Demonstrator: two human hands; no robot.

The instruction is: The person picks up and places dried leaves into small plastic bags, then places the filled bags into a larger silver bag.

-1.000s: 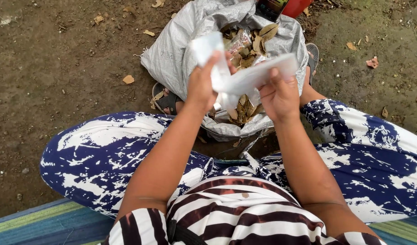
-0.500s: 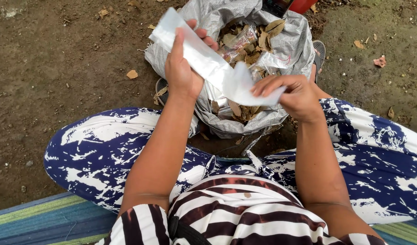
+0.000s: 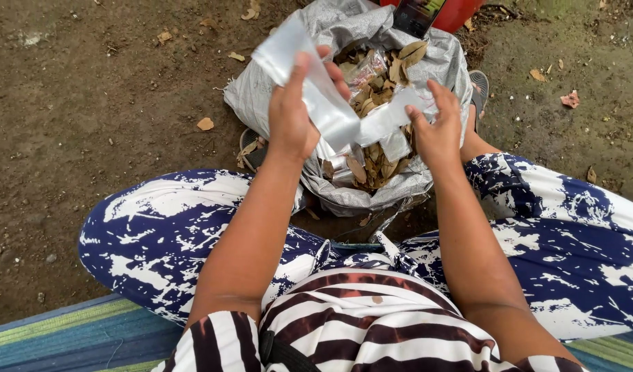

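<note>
So a long clear plastic wrapper (image 3: 316, 89), kind of silvery and shiny, is held up over an open grey sack (image 3: 261, 96). The left hand (image 3: 292, 114) is closed around the upper stretch of it, fingers wrapped over the top edge. The lower end is pinched by the right hand (image 3: 437, 127) between thumb and fingertips, with the rest of the fingers spread fairly loose. The wrapper is bent in the middle, right between the two hands.

The sack is stuffed with dry brown leaves (image 3: 375, 158) and a few more crumpled clear wrappers (image 3: 361, 69) mixed in. It's propped between the knees, against blue-and-white patterned trousers (image 3: 158, 234).

Behind the sack a red container (image 3: 461, 14) can be made out at the top edge, with a dark rectangular label or packet (image 3: 416, 15) in front of it; too cropped to tell more. A sandal (image 3: 479, 86) is peeking out beside the sack.

The ground (image 3: 89, 103) is bare packed dirt, outdoors, scattered with fallen leaves and bits of litter. A striped blue-green mat (image 3: 75, 337) is seen at the bottom edge.
</note>
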